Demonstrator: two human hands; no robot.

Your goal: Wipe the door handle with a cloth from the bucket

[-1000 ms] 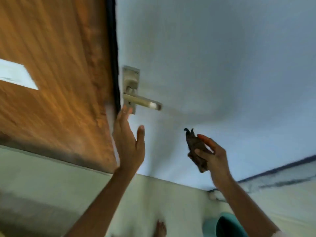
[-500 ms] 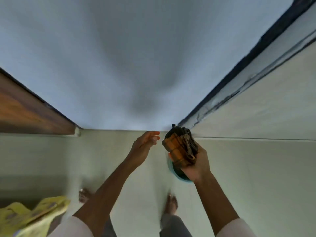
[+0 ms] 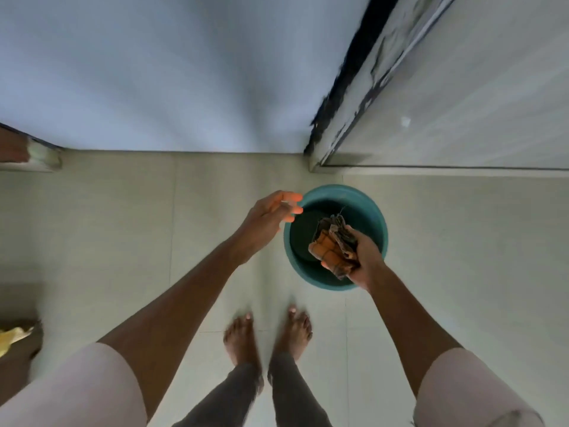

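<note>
A teal bucket (image 3: 374, 211) stands on the pale tiled floor just ahead of my bare feet. My right hand (image 3: 366, 257) is over the bucket's near right side, shut on a crumpled orange and brown checked cloth (image 3: 331, 248). My left hand (image 3: 271, 217) hovers at the bucket's left rim with its fingers apart and nothing in them. The inside of the bucket looks dark. The door handle is out of view.
The light blue door face (image 3: 172, 75) fills the top of the view. A white frame with a dark peeling edge (image 3: 348, 75) runs down at the right. A brown wooden edge (image 3: 12, 146) shows at far left, and something yellow (image 3: 12, 337) lies low left.
The view has dropped from the door handle to the floor. Both hands came down with it, and the right hand now holds the cloth over the bucket.
</note>
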